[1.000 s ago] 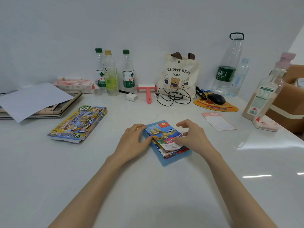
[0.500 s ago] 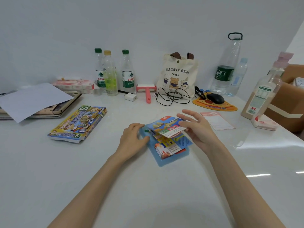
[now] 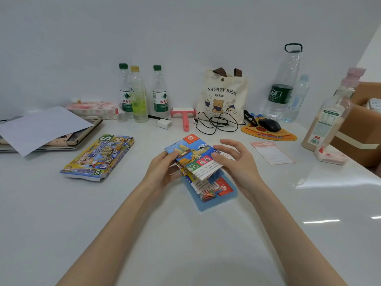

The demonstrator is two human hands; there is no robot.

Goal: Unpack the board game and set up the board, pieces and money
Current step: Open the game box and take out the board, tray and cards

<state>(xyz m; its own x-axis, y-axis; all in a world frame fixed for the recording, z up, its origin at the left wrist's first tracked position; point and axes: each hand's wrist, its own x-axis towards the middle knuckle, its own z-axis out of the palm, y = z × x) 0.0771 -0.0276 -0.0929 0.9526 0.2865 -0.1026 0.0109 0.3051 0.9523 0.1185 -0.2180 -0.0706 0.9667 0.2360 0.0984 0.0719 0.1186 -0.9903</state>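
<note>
Blue tray (image 3: pixel 210 205) holds printed cards (image 3: pixel 207 189) beneath the folded board (image 3: pixel 192 154).

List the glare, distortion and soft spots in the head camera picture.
Head view: bright glare streaks and a broad sheen lie on the white table at right. Head view: wide-angle bending makes the pink-capped bottle lean and splays both forearms. Head view: small print on the folded board, held by the left hand and right hand, is too soft to read; shadows are faint.
</note>
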